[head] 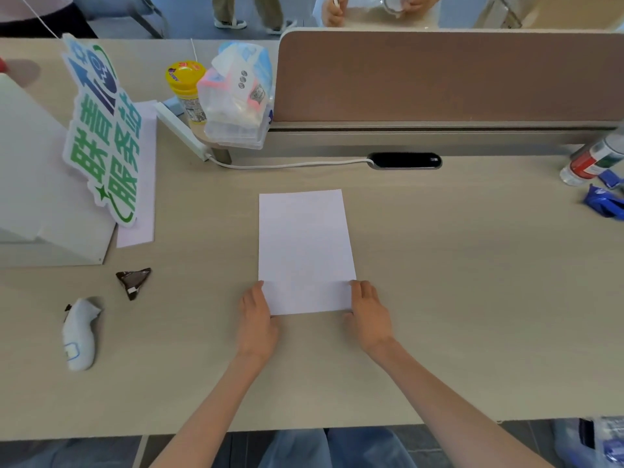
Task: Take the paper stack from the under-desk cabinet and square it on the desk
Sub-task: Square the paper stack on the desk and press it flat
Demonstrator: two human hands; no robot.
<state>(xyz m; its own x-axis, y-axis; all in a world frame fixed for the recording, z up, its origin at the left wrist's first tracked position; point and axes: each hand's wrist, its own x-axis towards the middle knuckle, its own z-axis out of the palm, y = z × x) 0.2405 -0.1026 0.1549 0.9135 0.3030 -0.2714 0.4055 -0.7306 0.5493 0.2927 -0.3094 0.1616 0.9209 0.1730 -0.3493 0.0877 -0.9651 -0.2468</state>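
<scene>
Desk (439,265): paper stack (304,244) at centre.
Left hand (258,319), seven o'clock corner: my fingers flat, bracing edge.
Right hand (368,315), five o'clock: likewise, to align sheets.

One paper stack (305,244), two hands (258,319) (368,315), one yellow-lidded jar (187,89)

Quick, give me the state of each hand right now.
Left hand: open, fingers flat against the left edge of the paper stack, holding nothing.
Right hand: open, pressed against the stack's right edge.
</scene>
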